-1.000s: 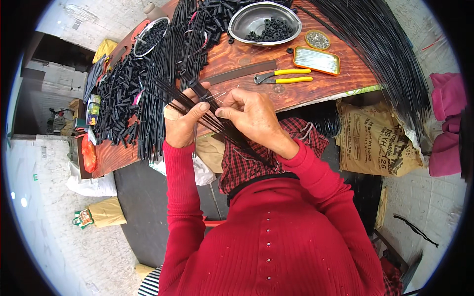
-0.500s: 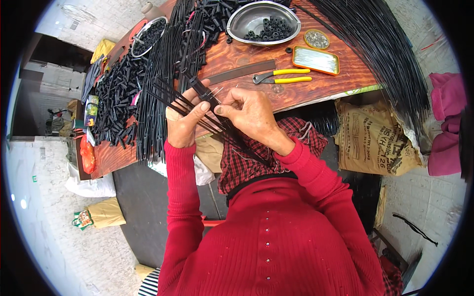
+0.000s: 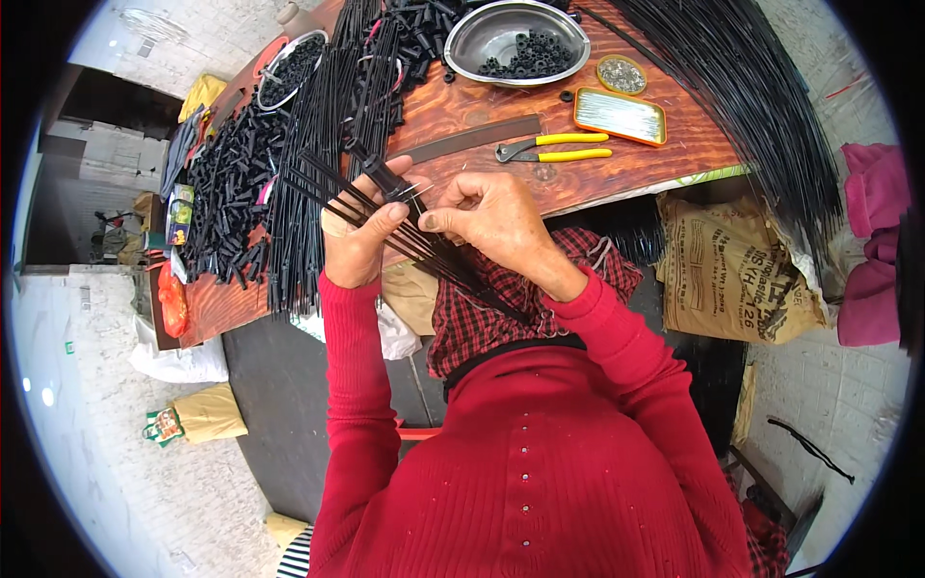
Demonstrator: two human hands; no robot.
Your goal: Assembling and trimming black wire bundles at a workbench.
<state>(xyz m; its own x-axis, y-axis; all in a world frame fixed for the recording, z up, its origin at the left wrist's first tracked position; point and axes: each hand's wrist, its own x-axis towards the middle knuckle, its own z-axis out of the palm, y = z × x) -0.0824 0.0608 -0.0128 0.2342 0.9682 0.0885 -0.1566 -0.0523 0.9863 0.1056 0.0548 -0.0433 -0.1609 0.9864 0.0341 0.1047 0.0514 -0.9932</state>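
Two changes show against the last second: the thin pale pin (image 3: 415,192) by the black fitting (image 3: 385,178) now reads as a shorter line, where two or more were seen before, and the held black rods (image 3: 448,265) look more fanned out. Whether a pin was pushed in or just turned cannot be told. Hand positions are almost unchanged, so work is judged to be still at the fitting's lower end, joint not yet finished.

Rods are clasped under the thumb of the left hand (image 3: 358,236), fitting supported by its fingers, above the table's near edge. The right hand (image 3: 491,222) is curled, thumb drawn near forefinger, just beside the pin; whether the pin is pinched cannot be told.

On the table (image 3: 694,125): yellow-handled pliers (image 3: 578,154) are laid beside a dark flat bar (image 3: 467,138); pale pins are kept in a shallow tray (image 3: 664,127), metal bits in a round dish (image 3: 621,74), black rings (image 3: 530,55) in a steel bowl (image 3: 472,37). More tubular parts (image 3: 226,188) are heaped at left.

In the way: the joint is partly hidden by the rods and fingers; rod ends are trailed over the checked cloth (image 3: 472,332), where snagging seems possible.
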